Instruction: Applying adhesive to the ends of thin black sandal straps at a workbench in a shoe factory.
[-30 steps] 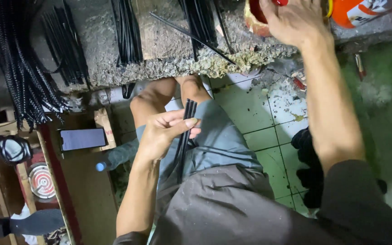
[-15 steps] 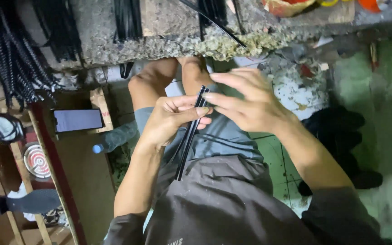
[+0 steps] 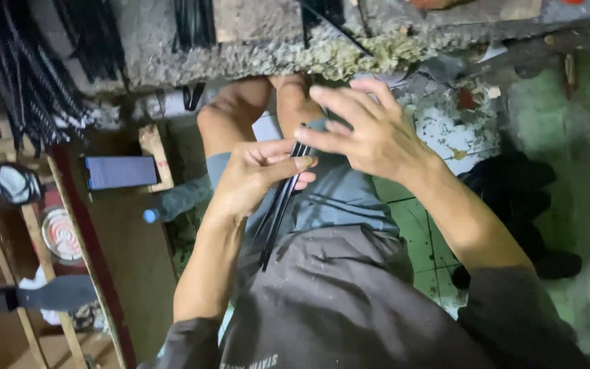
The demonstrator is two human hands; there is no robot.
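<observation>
Thin black rod-like strips, a small bundle of slim straight plastic or rubber lengths (image 3: 280,205), held slantwise over the lap, upper ends near the knees, lower ends trailing down toward the grey-brown shirt (image 3: 349,307). Probably light and fairly stiff, staying straight though gripped only near the top; likely smooth and a little slippery, prone to slide apart unless pinched together. Best taken near the upper third, where already gathered, with a second grip at the very tips for control. Left hand (image 3: 257,178) curled around the bundle, fingers folded over it and thumb pressed along the top, clamping the strips against the palm. Right hand (image 3: 367,133) just above and touching the upper ends, fingers loosely spread and arched, forefinger and thumb meeting the tips; whether truly pinching or only steadying, cannot tell. Beneath, blue-grey shorts (image 3: 339,198) and bare knees, over green and white floor tiles (image 3: 418,225). Ahead, a rough grey concrete ledge (image 3: 261,48) with more black strips lying across it. To the left, a thick hanging sheaf of black ribbed cords (image 3: 25,82), a dark flat phone (image 3: 121,172) on a wooden rack (image 3: 80,225), a blue-capped plastic bottle (image 3: 175,201) lying near. To the right, a dark crumpled cloth (image 3: 513,198) on the floor.
</observation>
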